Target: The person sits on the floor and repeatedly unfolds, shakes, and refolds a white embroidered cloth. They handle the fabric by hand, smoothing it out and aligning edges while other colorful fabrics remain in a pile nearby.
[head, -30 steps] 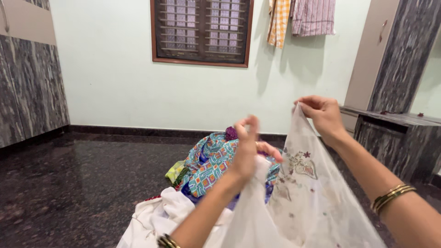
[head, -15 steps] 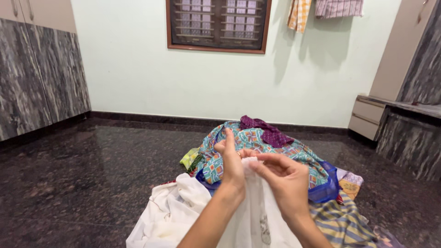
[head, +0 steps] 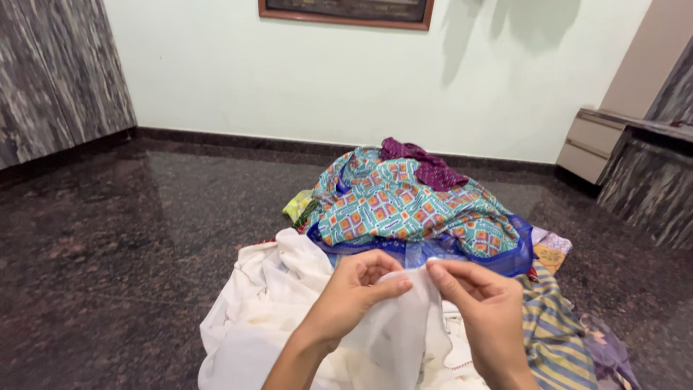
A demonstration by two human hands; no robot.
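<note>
In the lower middle of the frame the left hand (head: 354,292) and the right hand (head: 480,307) meet over a thin, sheer white cloth (head: 401,336). Both pinch its top edge: the left thumb and fingers (head: 386,287) close on it from the left, the right fingertips (head: 440,273) from the right, almost touching each other. The cloth hangs down between the wrists, lying over a rumpled cream-white fabric heap (head: 263,303) at lower left. Just behind the hands sits a teal patterned garment with a blue border (head: 404,206), a purple cloth (head: 422,162) on top. A yellow-and-grey striped cloth (head: 552,328) lies at lower right on the dark polished stone floor (head: 108,238)
</note>
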